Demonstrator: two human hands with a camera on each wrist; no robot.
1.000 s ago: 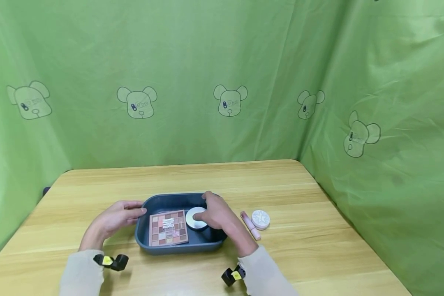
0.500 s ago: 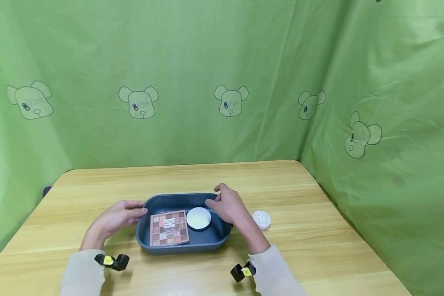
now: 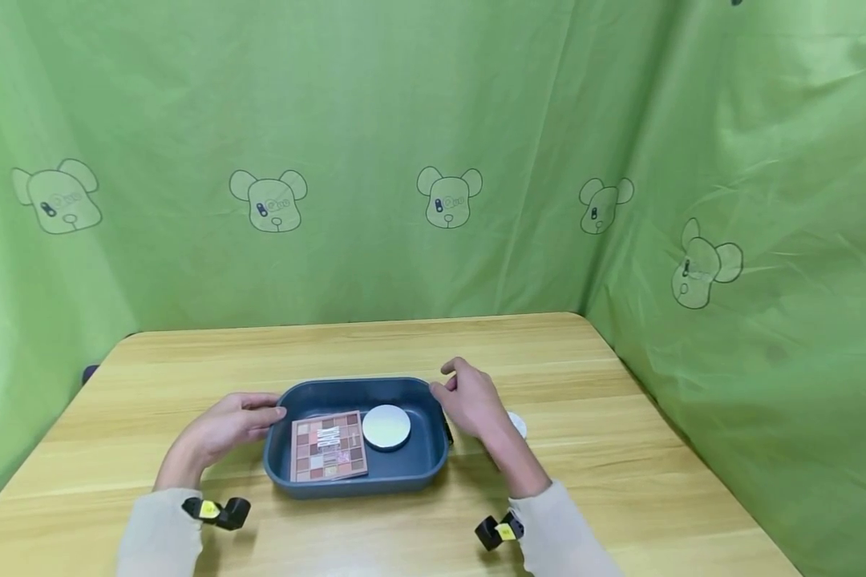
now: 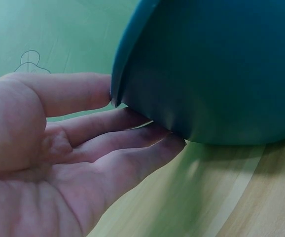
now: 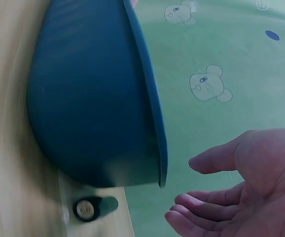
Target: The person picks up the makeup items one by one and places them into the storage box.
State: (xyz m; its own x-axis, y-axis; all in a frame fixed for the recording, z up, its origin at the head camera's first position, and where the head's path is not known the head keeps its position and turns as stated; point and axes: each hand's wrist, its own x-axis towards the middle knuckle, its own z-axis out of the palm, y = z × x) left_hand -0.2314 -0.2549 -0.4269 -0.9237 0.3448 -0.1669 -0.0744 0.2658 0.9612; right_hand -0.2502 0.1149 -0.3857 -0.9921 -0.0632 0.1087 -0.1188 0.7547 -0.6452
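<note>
A dark blue tray (image 3: 397,485) sits on the table. Inside it an eyeshadow palette (image 3: 328,445) lies at the left, and a round, silvery-white powder compact (image 3: 386,427) lies beside it. My left hand (image 3: 224,425) holds the tray's left end, thumb at the rim and fingers against the outer wall, as the left wrist view shows. My right hand (image 3: 471,397) is just off the tray's right end, with fingers loosely bent and nothing between them. In the right wrist view a gap separates this hand (image 5: 241,192) from the rim.
A white patterned compact (image 3: 518,423) lies on the wooden table (image 3: 621,457), partly behind the right forearm. A small dark round-ended item (image 5: 87,209) lies close by the tray's right end. Green curtain (image 3: 361,264) surrounds the table's back and sides.
My right hand has let go of the round compact inside the tray and moved right, out past the rim. The forearm now covers the pink tube. My left hand has stayed put.
</note>
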